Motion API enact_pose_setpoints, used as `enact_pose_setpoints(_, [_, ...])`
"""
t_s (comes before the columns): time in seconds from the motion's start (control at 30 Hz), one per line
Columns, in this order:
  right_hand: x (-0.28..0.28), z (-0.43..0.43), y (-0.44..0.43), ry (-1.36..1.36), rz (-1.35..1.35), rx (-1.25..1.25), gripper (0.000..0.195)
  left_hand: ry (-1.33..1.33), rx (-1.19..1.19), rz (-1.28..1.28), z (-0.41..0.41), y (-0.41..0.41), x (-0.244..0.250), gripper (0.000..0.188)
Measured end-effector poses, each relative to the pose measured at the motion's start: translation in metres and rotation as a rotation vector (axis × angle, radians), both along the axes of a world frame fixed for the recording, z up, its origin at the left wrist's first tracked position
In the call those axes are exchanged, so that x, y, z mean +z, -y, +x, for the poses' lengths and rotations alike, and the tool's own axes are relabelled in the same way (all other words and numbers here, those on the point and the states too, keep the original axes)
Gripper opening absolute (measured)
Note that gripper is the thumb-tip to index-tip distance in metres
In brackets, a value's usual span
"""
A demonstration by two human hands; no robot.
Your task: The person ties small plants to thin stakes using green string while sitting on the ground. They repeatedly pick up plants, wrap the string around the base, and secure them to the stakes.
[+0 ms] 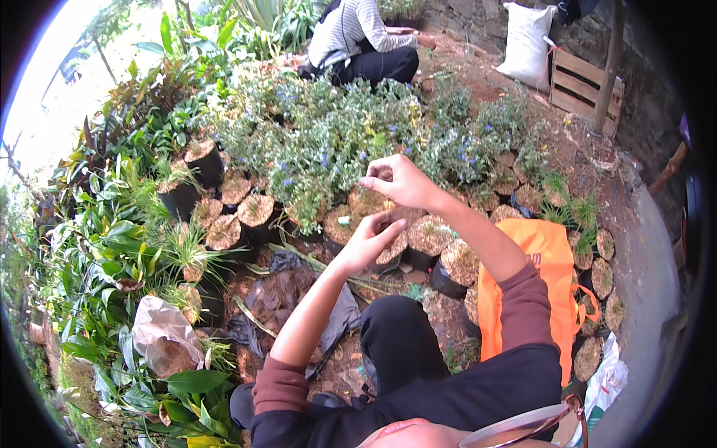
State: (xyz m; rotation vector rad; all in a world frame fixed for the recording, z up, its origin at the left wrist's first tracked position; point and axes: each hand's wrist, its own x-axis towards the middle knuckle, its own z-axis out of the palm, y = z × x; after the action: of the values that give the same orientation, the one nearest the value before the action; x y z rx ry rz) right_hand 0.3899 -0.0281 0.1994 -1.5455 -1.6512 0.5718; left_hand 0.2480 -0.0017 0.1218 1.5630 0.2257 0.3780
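Observation:
My right hand [396,180] is raised in front of me with its fingers curled and the thumb near them. Just below it, my left hand [372,241] has its thumb stretched out beside bent fingers. A small yellowish bit [388,205] shows between the two hands. Whether either hand pinches something thin is too blurred to tell. Beneath them stand black plant bags topped with straw-like mulch [428,235]. A small pale green item [344,220] lies on one top. Between my left forearm and the plants, dark brown fibre [283,297] rests on black plastic sheeting [341,313].
Bushy blue-flowered plants [336,134] spread ahead, with a seated person [358,45] beyond. An orange bag [526,302] lies under my right arm. Leafy plants [123,263] and a translucent plastic bag [165,330] are left. A white sack [526,42] and wooden crate [585,84] stand back right.

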Motion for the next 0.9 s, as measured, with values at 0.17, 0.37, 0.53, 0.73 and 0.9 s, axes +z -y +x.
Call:
enact_pose_setpoints(0.17, [0.006, 0.005, -0.011, -0.368, -0.052, -0.044, 0.022, 0.079, 0.160, -0.101, -0.020, -0.016, -0.001, 0.024])
enact_pose_setpoints(0.37, [-0.001, 0.004, -0.017, -0.504, -0.193, 0.045, 0.017, 0.319, 0.311, -0.454, -0.027, -0.034, -0.019, 0.029])
enact_pose_setpoints(0.53, [0.002, 0.003, 0.000, -0.372, -0.242, 0.118, 0.017, 0.374, 0.397, -0.364, -0.048, -0.043, -0.019, 0.030])
enact_pose_setpoints(0.73, [-0.003, 0.019, -0.005, -0.158, -0.214, 0.201, 0.014, 0.248, 0.725, -0.013, -0.096, -0.077, -0.032, 0.034])
enact_pose_setpoints(0.9, [-0.008, 0.039, -0.023, 0.121, -0.106, -0.002, 0.014, 0.224, 1.113, 0.076, -0.183, -0.109, -0.036, 0.030])
